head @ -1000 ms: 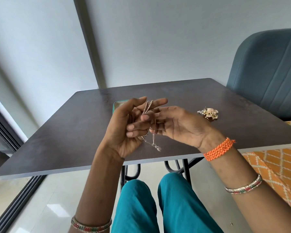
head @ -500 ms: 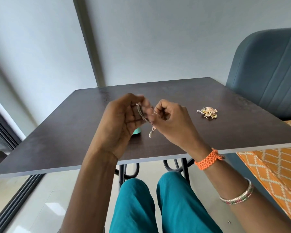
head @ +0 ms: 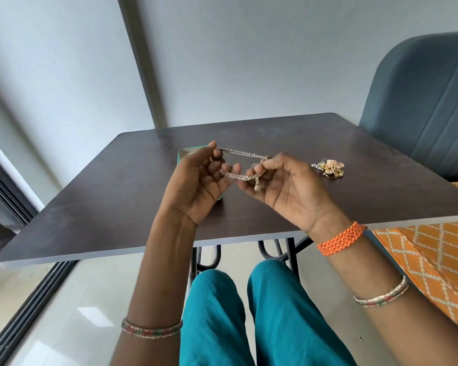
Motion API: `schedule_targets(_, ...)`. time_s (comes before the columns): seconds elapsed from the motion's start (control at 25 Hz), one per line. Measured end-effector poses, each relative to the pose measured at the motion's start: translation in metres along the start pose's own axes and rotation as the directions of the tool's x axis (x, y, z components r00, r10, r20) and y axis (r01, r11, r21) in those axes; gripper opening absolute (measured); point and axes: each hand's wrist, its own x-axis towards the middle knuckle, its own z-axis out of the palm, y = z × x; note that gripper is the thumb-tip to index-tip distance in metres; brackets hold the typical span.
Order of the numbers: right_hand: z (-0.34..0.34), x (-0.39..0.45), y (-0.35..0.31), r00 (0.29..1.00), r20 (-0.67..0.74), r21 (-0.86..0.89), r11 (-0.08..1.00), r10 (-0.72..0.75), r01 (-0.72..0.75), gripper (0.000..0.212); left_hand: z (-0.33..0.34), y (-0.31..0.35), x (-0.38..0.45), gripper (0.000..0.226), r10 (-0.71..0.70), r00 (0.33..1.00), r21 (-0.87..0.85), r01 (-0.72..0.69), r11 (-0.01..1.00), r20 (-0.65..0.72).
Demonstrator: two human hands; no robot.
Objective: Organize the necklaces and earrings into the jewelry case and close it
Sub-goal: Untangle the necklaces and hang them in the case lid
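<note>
We hold the necklace (head: 242,165) stretched between both hands above the table (head: 328,207). Left hand (head: 196,183) pinches its left end; right hand (head: 288,186) pinches the right end, pendant hanging just below the fingers. The case (head: 187,153) lies behind the left hand; earrings (head: 329,167) beside the right.

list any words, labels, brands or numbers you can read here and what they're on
None: no readable text shows anywhere in this view.
The case behind the left hand shows only a teal rim, with no label visible.
The necklace held by both hands, the right hand included, and the gold jewelry on the table bear no lettering that can be made out.
</note>
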Motion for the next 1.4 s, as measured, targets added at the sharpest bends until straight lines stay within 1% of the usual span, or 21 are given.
schedule_targets(0.08,-0.003,0.003,0.000,1.000,-0.009,-0.002,1.000,-0.016,0.016,0.002,-0.001,-0.003,0.002,0.027,-0.017,1.000,-0.083,0.016,0.996,-0.016)
schedule_targets(0.2,-0.006,0.004,0.007,1.000,0.000,-0.092,0.996,-0.006,0.006,0.006,0.004,-0.009,0.007,0.029,-0.020,0.999,-0.166,0.015,0.986,-0.030)
schedule_targets(0.28,-0.010,0.004,0.011,0.999,-0.017,-0.148,0.989,-0.035,0.032,0.009,0.007,-0.014,0.009,0.031,-0.022,1.000,-0.162,0.018,0.987,-0.018)
schedule_targets(0.4,-0.018,0.007,0.011,0.990,-0.096,-0.192,0.978,-0.100,0.080,0.010,0.006,-0.018,0.010,0.029,-0.014,1.000,-0.132,0.012,0.991,-0.016)
schedule_targets(0.56,-0.022,0.006,0.011,0.982,-0.136,-0.272,0.958,-0.128,0.087,0.013,0.006,-0.022,0.008,0.026,-0.009,1.000,-0.112,0.009,0.994,-0.006)
schedule_targets(0.68,-0.021,0.006,0.008,0.973,-0.202,-0.210,0.976,-0.107,0.064,0.006,0.004,-0.019,0.005,0.025,0.010,1.000,-0.132,-0.013,0.991,-0.017)
schedule_targets(0.72,-0.021,0.007,0.007,0.970,-0.223,-0.175,0.983,-0.095,0.056,0.008,0.003,-0.018,0.005,0.025,0.008,1.000,-0.141,-0.011,0.990,-0.022)
schedule_targets(0.8,-0.021,0.007,0.005,0.966,-0.245,-0.169,0.985,-0.085,0.044,0.010,0.001,-0.018,0.003,0.025,-0.004,1.000,-0.168,0.001,0.986,-0.023)
schedule_targets(0.92,-0.020,0.006,0.006,0.970,-0.233,-0.200,0.979,-0.072,0.025,0.011,0.001,-0.020,0.001,0.026,-0.009,1.000,-0.186,0.005,0.983,-0.021)
schedule_targets(1.04,-0.018,0.004,0.006,0.980,-0.200,-0.194,0.980,0.001,-0.041,0.015,0.001,-0.020,-0.001,0.025,-0.019,1.000,-0.135,0.021,0.991,0.013)
schedule_targets(1.12,-0.017,0.003,0.007,0.985,-0.161,-0.228,0.970,0.054,-0.090,0.011,0.002,-0.020,-0.002,0.024,-0.049,0.998,-0.102,0.054,0.993,0.049)
schedule_targets(1.2,-0.015,0.003,0.010,0.988,-0.126,-0.257,0.959,0.086,-0.116,0.002,0.003,-0.021,-0.003,0.024,-0.071,0.994,-0.093,0.079,0.993,0.084)
schedule_targets(1.24,-0.015,0.003,0.011,0.988,-0.115,-0.260,0.957,0.100,-0.127,0.007,0.004,-0.021,-0.003,0.025,-0.081,0.992,-0.092,0.090,0.992,0.100)
schedule_targets(1.32,-0.015,0.003,0.012,0.986,-0.105,-0.234,0.961,0.127,-0.149,0.011,0.003,-0.020,-0.004,0.027,-0.098,0.989,-0.081,0.108,0.991,0.115)
schedule_targets(1.4,-0.015,0.004,0.013,0.986,-0.084,-0.159,0.975,0.145,-0.157,0.009,0.000,-0.018,-0.004,0.027,-0.098,0.989,-0.067,0.105,0.992,0.107)
